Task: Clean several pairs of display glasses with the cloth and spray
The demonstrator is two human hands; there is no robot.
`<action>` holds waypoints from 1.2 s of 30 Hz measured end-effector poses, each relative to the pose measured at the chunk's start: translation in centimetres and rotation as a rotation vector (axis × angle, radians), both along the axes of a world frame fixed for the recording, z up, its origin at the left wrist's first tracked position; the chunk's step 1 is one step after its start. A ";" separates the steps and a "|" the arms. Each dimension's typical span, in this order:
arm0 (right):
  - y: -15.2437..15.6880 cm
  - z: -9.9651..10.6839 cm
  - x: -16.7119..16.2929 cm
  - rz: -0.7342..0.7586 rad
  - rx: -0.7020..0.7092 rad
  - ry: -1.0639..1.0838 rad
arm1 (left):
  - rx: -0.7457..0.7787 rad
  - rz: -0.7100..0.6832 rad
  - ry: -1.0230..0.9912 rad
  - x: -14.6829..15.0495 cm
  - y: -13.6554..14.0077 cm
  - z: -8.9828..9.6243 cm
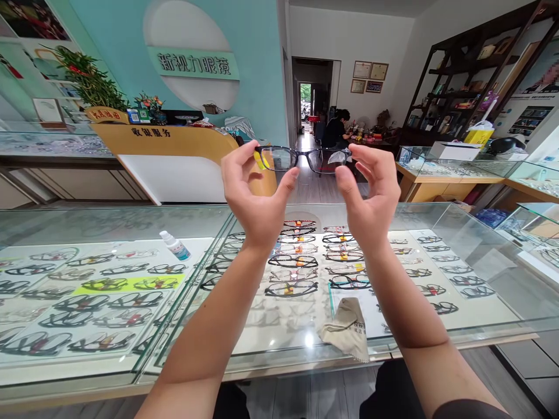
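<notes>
A pair of dark-framed eyeglasses [302, 153] is held up in front of me, level above the glass counter. My left hand [257, 189] pinches the frame at its left end, the thumb near the lower rim. At the opposite end my right hand [371, 189] grips it the same way. Something yellow shows by the left lens. Below, a beige cleaning cloth [347, 329] lies crumpled on the counter glass near the front edge. A small white spray bottle [174, 245] with a blue label is to the left of my arms.
Rows of eyeglass frames [292, 288] fill the glass display counter [305, 349] under my arms. A reception desk [174, 148] stands beyond on the left. Farther back, a person in dark clothing [335, 129] sits at a table. More glass cases [454, 169] line the right.
</notes>
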State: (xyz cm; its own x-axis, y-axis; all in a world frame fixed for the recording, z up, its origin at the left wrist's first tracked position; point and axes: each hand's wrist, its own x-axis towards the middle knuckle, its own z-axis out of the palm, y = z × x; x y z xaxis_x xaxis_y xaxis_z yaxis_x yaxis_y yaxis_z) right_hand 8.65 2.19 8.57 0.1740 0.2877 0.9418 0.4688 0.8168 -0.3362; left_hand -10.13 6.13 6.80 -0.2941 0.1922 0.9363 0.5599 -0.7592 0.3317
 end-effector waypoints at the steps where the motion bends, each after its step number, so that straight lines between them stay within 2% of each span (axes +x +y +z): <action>1: 0.0 0.0 0.1 0.022 -0.004 0.025 | 0.006 -0.018 0.003 -0.1 0.0 0.0; 14: 1.4 -0.4 0.7 0.183 -0.069 0.112 | -0.057 -0.109 0.053 -0.2 0.6 0.0; 26: 1.8 -0.7 1.0 0.230 -0.068 0.097 | -0.073 -0.206 0.061 -0.1 0.8 -0.1; 31: 1.9 -0.6 1.1 0.245 -0.094 0.096 | -0.120 -0.205 0.085 0.0 1.0 -0.3; 36: 1.4 -0.3 0.8 0.350 -0.064 0.140 | -0.120 -0.261 0.101 -0.1 1.3 -0.4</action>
